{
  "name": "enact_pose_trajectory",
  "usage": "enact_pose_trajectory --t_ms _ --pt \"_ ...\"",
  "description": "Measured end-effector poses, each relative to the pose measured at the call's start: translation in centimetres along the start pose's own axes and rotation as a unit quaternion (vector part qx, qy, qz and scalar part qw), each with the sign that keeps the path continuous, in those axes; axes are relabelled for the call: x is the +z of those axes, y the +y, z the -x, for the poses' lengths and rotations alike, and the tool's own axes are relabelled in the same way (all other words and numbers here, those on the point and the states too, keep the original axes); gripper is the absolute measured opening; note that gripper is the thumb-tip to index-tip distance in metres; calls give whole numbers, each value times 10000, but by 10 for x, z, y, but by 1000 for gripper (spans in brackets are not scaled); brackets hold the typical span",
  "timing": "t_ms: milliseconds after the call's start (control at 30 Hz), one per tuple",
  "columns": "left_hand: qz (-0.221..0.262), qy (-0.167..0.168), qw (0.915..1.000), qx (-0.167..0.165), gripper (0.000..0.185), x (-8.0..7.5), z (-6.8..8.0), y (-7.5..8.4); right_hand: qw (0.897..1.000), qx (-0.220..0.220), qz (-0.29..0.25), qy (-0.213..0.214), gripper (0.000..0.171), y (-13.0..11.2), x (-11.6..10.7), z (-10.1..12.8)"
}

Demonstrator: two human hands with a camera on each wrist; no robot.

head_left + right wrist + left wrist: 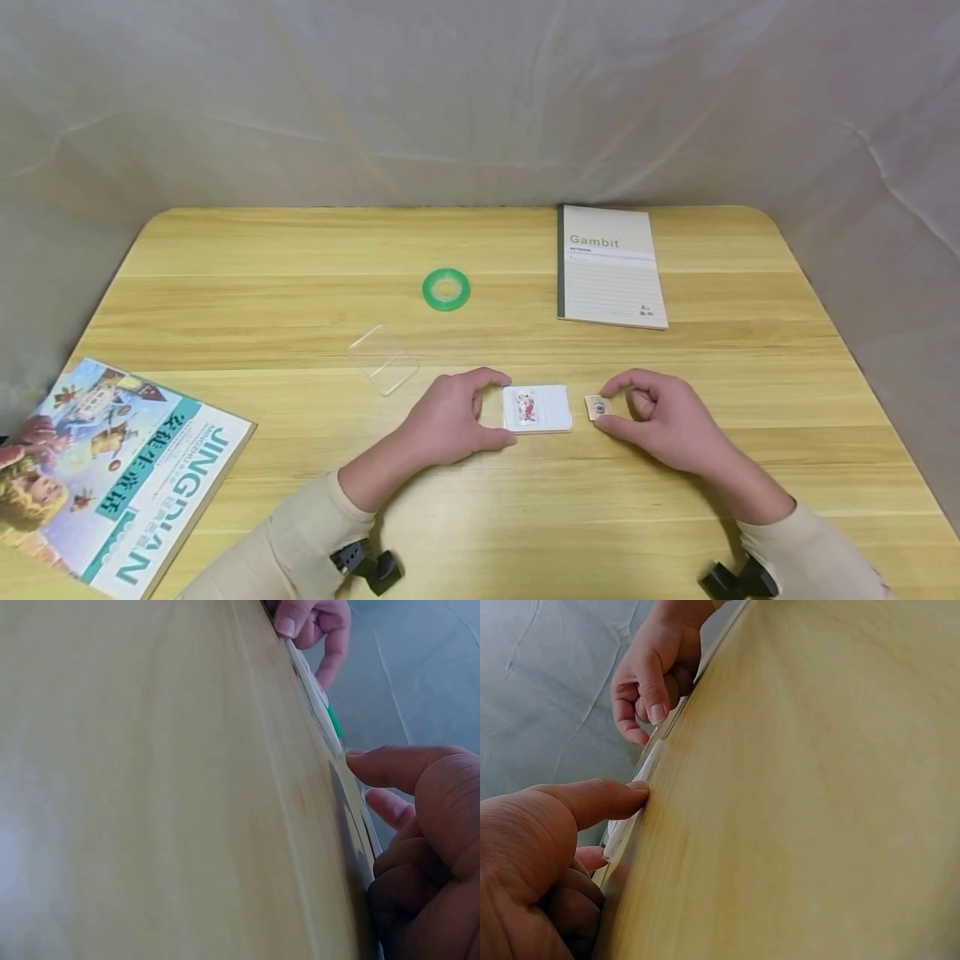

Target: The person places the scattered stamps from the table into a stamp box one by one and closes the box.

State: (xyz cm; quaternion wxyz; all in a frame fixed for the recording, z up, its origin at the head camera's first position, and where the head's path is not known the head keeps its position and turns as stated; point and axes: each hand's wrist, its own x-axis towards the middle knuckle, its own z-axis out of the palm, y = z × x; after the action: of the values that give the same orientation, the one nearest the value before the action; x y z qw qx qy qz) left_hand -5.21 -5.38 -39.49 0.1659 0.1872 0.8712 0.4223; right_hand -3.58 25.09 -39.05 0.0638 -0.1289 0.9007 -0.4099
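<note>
My left hand [450, 419] holds a flat white rectangular card or case [556, 408] by its left end, thumb at the near edge and a finger at the far edge. On its left half lies a small stamp-like picture [527, 407] with red figures. Just to the right, my right hand [671, 421] pinches a small tan square [597, 407], also stamp-like with a dark design, between thumb and finger. A narrow gap separates the two pieces. Seen edge-on in the right wrist view, the white piece [311, 690] lies low at the table surface.
A clear plastic cover [383, 360] lies left of the white piece. Behind it is a green tape roll [430, 289]. A Gambit notebook [611, 283] lies at the back right, and a thick illustrated book [168, 475] at the left. Grey cloth [450, 100] hangs behind the table.
</note>
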Motion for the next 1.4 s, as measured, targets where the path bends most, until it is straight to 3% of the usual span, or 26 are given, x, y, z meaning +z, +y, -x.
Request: enact_pose_trajectory --t_ms 833,1400 --pt "-90 7 10000 27 64 0 -1 -2 9987 -207 -440 -155 27 -21 23 -12" --pt "-57 1 10000 63 65 -1 -1 -2 9995 -106 -100 -289 26 -25 29 -23"
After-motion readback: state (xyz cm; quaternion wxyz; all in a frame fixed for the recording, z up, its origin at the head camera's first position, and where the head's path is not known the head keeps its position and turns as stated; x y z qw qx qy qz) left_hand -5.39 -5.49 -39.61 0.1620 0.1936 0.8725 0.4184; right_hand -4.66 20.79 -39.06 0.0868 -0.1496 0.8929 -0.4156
